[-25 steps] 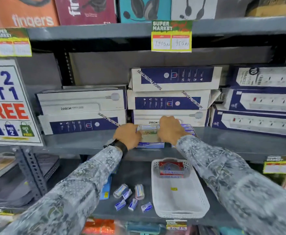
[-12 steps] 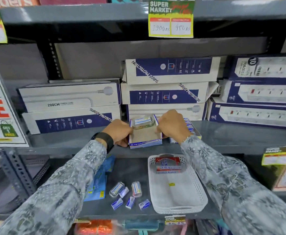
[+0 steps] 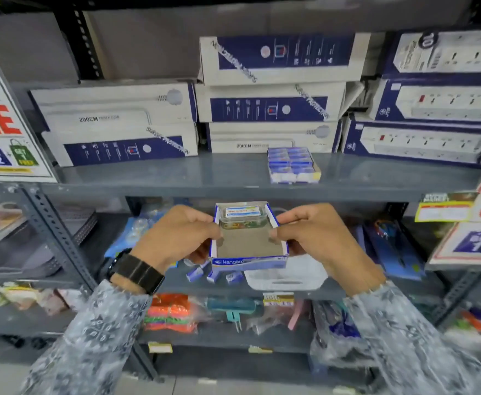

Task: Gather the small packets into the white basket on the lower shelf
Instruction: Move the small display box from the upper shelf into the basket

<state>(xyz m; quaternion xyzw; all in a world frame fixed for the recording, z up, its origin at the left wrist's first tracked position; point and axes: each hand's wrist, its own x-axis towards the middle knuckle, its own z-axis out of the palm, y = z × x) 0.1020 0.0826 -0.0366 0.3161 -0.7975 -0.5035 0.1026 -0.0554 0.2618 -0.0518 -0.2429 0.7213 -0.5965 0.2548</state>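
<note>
Tray [image 3: 247, 246]: held level at both side walls, so the clear box [image 3: 243, 216] stays put.
Left hand [image 3: 176, 238], right hand [image 3: 316, 238]: fingers closed on tray walls.
Packets [image 3: 215, 273]: loose, lower shelf, left of white basket [image 3: 287, 277].

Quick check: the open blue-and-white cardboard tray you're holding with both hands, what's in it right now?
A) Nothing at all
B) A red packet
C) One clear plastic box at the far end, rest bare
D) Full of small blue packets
C: the tray, gripped by the left hand and right hand, holds one clear box at its far end.
</note>
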